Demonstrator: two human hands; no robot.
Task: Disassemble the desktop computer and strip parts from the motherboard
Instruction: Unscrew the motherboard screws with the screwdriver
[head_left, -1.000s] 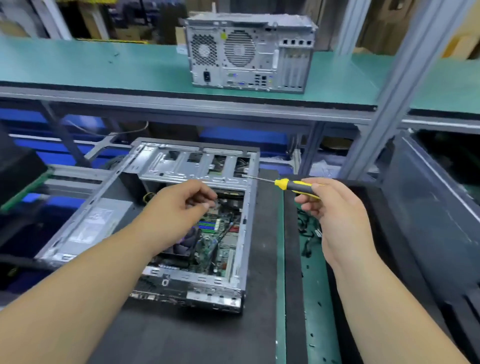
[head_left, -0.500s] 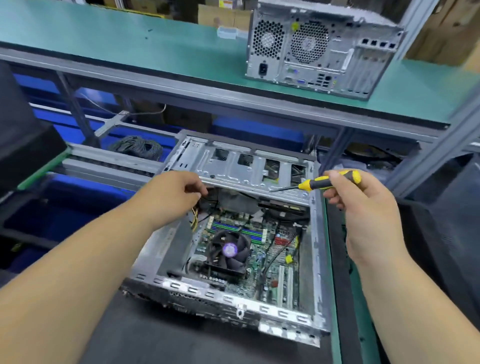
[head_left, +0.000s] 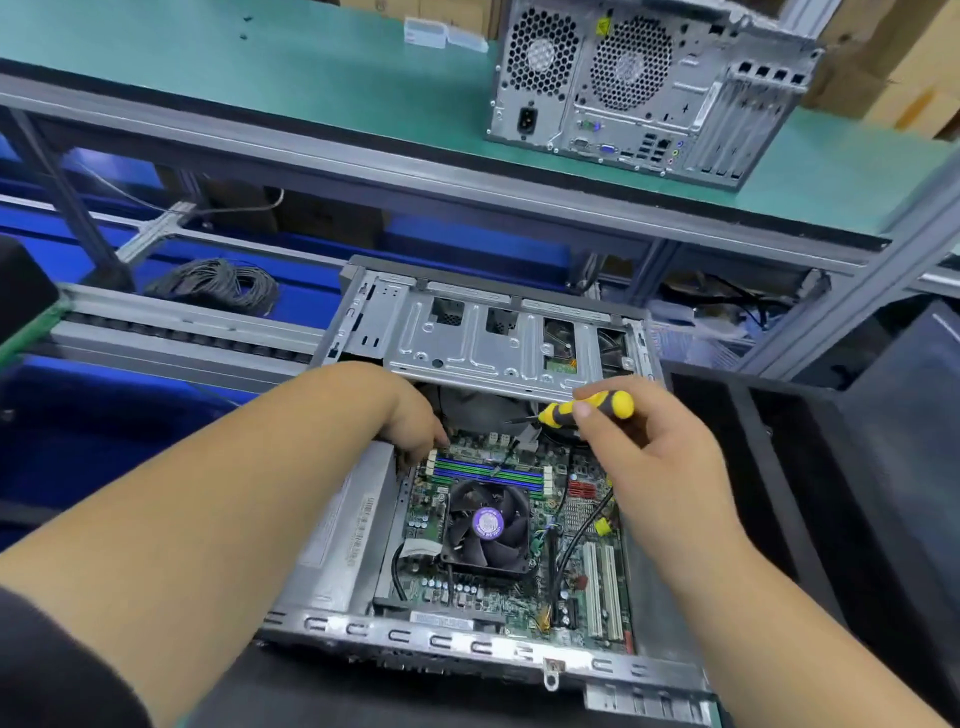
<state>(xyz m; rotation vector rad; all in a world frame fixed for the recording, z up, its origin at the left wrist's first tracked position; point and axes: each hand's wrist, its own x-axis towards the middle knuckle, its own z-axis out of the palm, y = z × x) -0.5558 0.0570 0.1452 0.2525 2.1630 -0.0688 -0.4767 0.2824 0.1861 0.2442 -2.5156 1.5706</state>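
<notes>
- Open computer case (head_left: 467, 631) lies on its side on the dark worktop (head_left: 291, 691); this case is my reference for all places below.
- Change since a second ago: my left hand (head_left: 410, 415) was held above the case, fingers pinched; now it is down inside, at the far left corner of the motherboard (head_left: 519, 592), next to the memory slots (head_left: 488, 470). Fingertips are hidden under the drive cage (head_left: 488, 343), so I cannot tell if they grip anything.
- My right hand (head_left: 654, 462) has come in from beside the case's right wall to over its far right part. It is clamped on the yellow-and-black screwdriver (head_left: 587, 408), tip pointing left under the cage edge.
- Meaning, as I judge it: positioning is done, work at the board's far edge starts. Board, CPU fan (head_left: 488, 525) and power supply (head_left: 337, 530) all sit in place, so stripping is at an early stage.
- Writing: purple round label on the fan hub, and a sticker on the power supply; both too small to read. No brand legible.
- A second, closed tower (head_left: 644, 88) stands on the green shelf (head_left: 260, 78) beyond the case.
</notes>
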